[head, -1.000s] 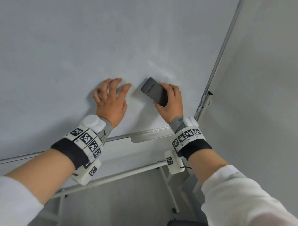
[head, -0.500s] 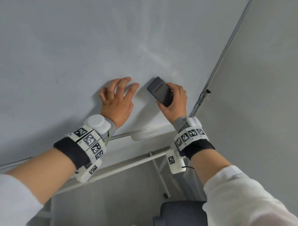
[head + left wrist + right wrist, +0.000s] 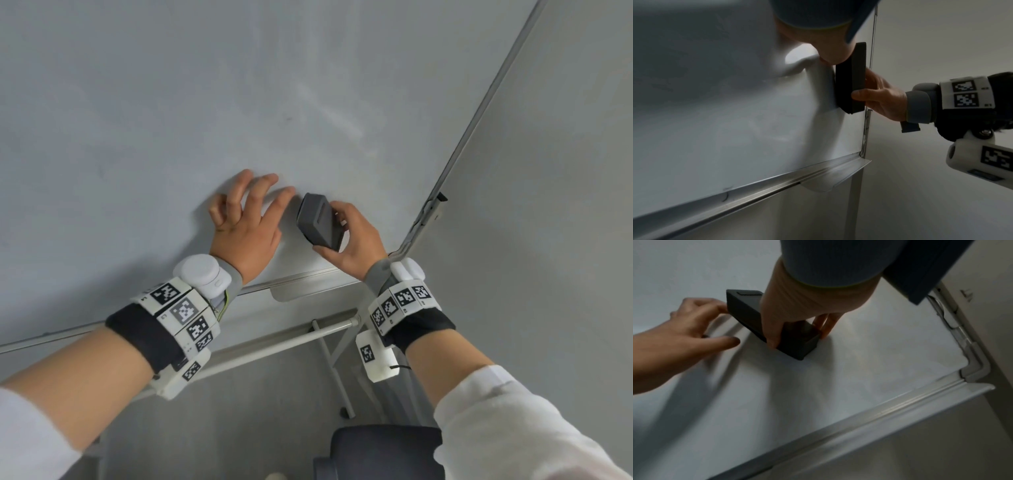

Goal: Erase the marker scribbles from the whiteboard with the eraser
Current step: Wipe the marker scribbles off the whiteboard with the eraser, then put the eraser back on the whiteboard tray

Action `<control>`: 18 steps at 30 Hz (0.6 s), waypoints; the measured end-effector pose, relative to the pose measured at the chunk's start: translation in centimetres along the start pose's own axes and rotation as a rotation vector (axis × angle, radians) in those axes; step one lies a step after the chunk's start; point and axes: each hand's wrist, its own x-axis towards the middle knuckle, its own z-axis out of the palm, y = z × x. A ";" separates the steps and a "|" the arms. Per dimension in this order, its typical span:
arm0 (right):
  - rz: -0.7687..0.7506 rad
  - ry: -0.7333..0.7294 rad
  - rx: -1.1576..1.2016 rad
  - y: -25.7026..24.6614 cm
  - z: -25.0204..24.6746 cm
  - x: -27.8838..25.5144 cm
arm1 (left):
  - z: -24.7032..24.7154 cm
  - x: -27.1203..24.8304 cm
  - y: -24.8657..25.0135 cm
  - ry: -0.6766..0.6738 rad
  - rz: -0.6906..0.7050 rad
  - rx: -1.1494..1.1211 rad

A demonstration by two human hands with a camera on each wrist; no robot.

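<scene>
The right hand [image 3: 356,240] grips the dark grey eraser [image 3: 318,222] by its sides, its pad against the whiteboard [image 3: 171,102] near the lower right corner. The left hand [image 3: 246,222] holds nothing; its spread fingertips [image 3: 270,180] press the board at 9 o'clock of the eraser, so a leftward stroke may hit them. At 6 o'clock, the metal tray [image 3: 838,175] limits downward strokes.

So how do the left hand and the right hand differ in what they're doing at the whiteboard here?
The right hand grips the dark eraser between thumb and fingers; the left hand holds nothing. The left hand's fingers are spread with their tips on the whiteboard, while the right hand meets the board mainly through the eraser. The right hand sits nearer the board's right frame edge. Both wear tagged wrist rigs.
</scene>
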 end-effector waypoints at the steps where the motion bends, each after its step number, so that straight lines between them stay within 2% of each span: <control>1: 0.005 -0.027 0.003 0.1 0.1 -0.2 | 0.1 -0.1 0.0 0.001 0.000 0.002; 8: 0.012 -0.189 -0.001 1.5 0.7 -1.1 | 0.4 -0.9 0.4 -0.006 0.010 -0.009; 14: -0.061 -0.297 -0.126 1.6 1.9 -2.5 | 0.3 -2.6 0.6 -0.056 0.055 -0.094; 18: 0.051 -0.315 -0.075 1.3 2.6 -3.2 | 0.4 -4.0 -0.1 -0.098 0.119 -0.191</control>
